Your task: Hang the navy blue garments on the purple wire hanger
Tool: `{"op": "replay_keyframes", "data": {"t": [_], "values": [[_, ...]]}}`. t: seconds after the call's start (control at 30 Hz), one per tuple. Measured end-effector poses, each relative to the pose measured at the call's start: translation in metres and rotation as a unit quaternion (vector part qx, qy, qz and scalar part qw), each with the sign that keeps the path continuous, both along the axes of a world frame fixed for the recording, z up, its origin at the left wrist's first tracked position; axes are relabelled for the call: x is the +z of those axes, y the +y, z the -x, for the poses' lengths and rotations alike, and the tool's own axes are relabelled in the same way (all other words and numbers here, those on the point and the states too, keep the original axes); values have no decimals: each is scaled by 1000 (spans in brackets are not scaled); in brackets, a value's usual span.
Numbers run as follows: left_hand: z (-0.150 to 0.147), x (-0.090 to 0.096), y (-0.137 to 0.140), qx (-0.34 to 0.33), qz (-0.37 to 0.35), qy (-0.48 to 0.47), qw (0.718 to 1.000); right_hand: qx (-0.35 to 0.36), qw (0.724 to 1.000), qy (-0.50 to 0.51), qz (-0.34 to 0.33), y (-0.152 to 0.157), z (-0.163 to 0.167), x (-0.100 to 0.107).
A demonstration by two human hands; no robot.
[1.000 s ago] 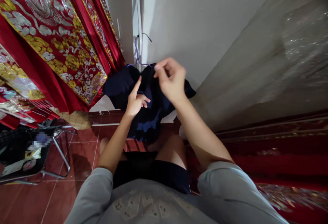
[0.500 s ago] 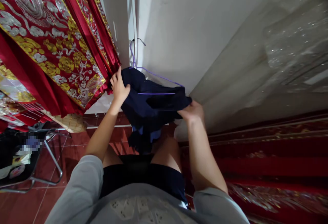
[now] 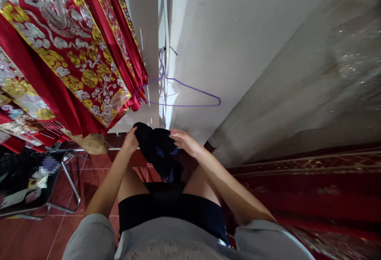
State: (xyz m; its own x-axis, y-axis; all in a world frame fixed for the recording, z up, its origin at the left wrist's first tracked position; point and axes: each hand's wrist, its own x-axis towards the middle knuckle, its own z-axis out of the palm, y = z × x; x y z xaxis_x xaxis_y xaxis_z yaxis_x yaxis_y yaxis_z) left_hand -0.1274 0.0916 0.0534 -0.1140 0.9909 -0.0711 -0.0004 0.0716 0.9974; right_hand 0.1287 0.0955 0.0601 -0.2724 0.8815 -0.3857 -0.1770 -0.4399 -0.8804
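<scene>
A bunched dark navy garment (image 3: 156,145), too crumpled to tell its kind, hangs between my two hands in front of my thighs. My left hand (image 3: 131,140) is closed on its upper left edge. At its upper right edge, my right hand (image 3: 185,141) pinches the cloth, with the fingertips partly lost against the dark fabric. Above both hands, a thin purple wire hanger (image 3: 193,105) hangs bare by its hook, apart from the garment.
Red embroidered drapes (image 3: 89,77) hang at the left, close to the hanger's left end. A folding chair (image 3: 71,186) holding several items stands lower left on red floor tiles (image 3: 68,228). Behind are a white pipe (image 3: 166,18) and wall (image 3: 226,33); red cloth (image 3: 297,188) lies at right.
The navy garment has come off the purple hanger and moved down toward my legs. My hands have come down with it and closer together. The hanger now hangs bare.
</scene>
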Motion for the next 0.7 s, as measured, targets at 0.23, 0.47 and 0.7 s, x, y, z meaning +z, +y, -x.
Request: {"op": "replay_keyframes", "data": {"t": [0.23, 0.47, 0.7], "values": [[-46, 53, -44, 9, -262, 268, 927, 227, 940, 33, -254, -19, 33, 45], [-21, 47, -41, -243, -174, 217, 929, 322, 843, -98, -419, -17, 20, 97], [4, 41, -61, -265, -93, 336, 899, 20, 883, -134, -449, 46, -1, 88]]}}
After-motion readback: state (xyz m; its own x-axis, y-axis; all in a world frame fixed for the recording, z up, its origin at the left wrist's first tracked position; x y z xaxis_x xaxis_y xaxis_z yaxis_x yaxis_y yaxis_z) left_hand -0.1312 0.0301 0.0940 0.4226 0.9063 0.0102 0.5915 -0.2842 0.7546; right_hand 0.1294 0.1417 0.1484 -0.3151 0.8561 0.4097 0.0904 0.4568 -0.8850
